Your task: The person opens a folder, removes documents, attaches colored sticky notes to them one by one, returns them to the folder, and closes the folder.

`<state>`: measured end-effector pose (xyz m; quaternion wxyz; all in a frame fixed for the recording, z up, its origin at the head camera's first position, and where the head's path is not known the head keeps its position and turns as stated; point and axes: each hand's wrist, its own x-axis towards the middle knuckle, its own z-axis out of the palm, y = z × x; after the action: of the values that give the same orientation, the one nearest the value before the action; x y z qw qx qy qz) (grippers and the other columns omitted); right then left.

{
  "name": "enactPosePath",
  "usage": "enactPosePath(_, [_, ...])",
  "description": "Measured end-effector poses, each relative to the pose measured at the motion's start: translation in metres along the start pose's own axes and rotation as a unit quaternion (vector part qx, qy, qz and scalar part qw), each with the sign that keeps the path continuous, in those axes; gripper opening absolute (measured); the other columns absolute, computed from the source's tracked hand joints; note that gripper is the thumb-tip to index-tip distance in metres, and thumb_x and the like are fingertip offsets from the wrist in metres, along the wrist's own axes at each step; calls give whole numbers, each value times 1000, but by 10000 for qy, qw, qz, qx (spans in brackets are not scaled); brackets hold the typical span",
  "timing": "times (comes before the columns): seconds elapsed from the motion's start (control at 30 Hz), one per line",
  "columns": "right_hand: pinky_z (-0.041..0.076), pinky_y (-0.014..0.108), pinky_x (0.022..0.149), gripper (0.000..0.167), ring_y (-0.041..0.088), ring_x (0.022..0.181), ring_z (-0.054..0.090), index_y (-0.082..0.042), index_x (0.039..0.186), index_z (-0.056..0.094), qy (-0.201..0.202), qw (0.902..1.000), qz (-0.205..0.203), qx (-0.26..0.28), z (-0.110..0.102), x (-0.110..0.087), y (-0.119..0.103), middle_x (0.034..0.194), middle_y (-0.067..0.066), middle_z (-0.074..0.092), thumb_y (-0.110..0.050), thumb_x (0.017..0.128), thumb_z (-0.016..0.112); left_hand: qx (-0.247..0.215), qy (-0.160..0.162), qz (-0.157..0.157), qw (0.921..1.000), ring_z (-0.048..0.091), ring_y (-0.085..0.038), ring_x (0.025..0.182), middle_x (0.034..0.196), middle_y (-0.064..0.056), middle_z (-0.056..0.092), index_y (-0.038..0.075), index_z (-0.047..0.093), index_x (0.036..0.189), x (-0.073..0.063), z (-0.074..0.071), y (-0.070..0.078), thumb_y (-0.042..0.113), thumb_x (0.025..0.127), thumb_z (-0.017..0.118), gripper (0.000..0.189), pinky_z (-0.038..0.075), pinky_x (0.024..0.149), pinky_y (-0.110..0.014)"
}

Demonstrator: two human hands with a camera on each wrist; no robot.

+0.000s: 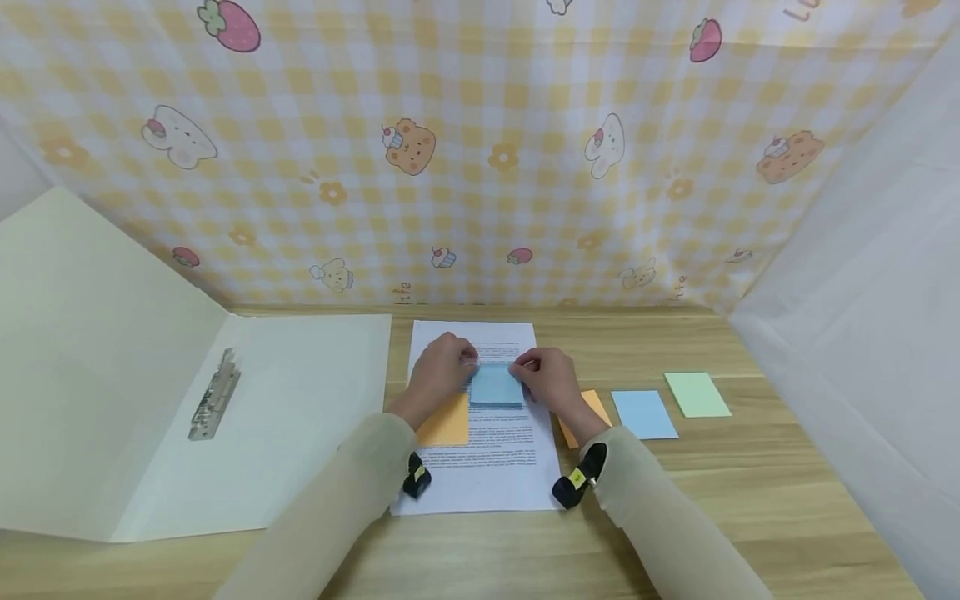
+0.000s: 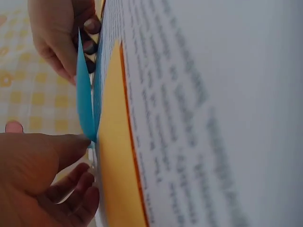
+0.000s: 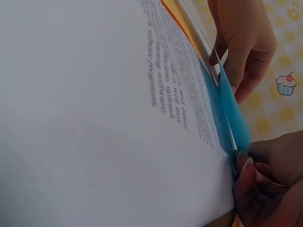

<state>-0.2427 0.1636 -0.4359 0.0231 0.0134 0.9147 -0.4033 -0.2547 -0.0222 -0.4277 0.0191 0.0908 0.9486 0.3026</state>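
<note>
At the centre of the head view, the left hand point(image 1: 442, 369) and right hand point(image 1: 550, 377) pinch the upper corners of a blue sticky note point(image 1: 497, 386) over a printed sheet point(image 1: 491, 482). An open file folder point(image 1: 307, 392) lies at left.

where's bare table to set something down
Widest bare wood: near right, bordered by the right sleeve, green note and white side cloth. A smaller patch lies between the printed page, outer blue note and checked curtain. Crowded: the page, under the left hand, right hand, held blue note and orange note.
</note>
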Motion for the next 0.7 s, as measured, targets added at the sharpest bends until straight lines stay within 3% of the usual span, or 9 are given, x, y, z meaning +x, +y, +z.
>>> enactPosePath(0.1, [44,23,55,18,16,62,56,-3,105,75,137,9992,-211,-311,4,1,-1,79,10,67,-16,94,72,658,-55,363,9972,61,-22,98,115,-8,67,9,73,114,-6,0,4,14,92,75,23,55,91,-38])
enactPosePath(0.23, [44,23,58,17,16,67,57,-3,107,74,212,9977,-322,-565,6,1,-3,83,10,70,-15,95,71,1455,-97,1035,9839,65,-23,100,115,-6,72,11,77,112,-17,-3,11,13,91,75,21,57,92,-39])
enactPosePath(0.3, [44,24,59,17,17,68,58,-3,108,73,203,9966,-359,-707,7,0,-4,85,10,70,-14,95,70,1779,-53,1309,9753,67,-23,94,108,-5,75,11,80,106,-21,-4,12,13,91,75,15,58,87,-38])
enactPosePath(0.4, [48,28,63,22,18,73,60,-3,112,71,273,9902,-575,-1242,8,-4,-5,91,10,69,-17,96,70,2085,-52,1483,9667,68,-22,86,100,-5,78,11,80,102,-26,-3,13,15,92,74,12,57,79,-37])
enactPosePath(0.47, [53,32,67,26,21,80,63,-4,116,71,414,9783,-904,-1816,9,-8,-6,99,12,69,-18,94,72,2248,-182,1475,9630,71,-24,91,107,-6,78,10,78,107,-29,-3,12,18,94,72,16,59,82,-38])
enactPosePath(0.57, [59,41,85,34,28,103,69,-4,124,69,505,9445,-1848,-2669,10,-16,-9,120,15,70,-17,93,73,2343,-598,1333,9611,66,-31,122,135,-6,69,11,70,128,-34,-3,9,24,100,64,31,55,102,-46])
enactPosePath(0.63, [54,47,102,41,33,125,63,-1,134,63,110,9236,-2457,-2940,12,-22,-12,138,17,64,-16,96,67,2332,-899,1227,9605,52,-34,141,151,-5,56,12,59,142,-37,-4,7,28,103,57,41,45,113,-53])
enactPosePath(0.7, [42,48,117,49,33,144,48,1,146,51,-601,9130,-2824,-2883,15,-26,-14,153,17,50,-15,101,57,2235,-1124,1137,9615,41,-36,148,157,-5,48,13,52,148,-40,-5,4,30,105,53,46,38,118,-58])
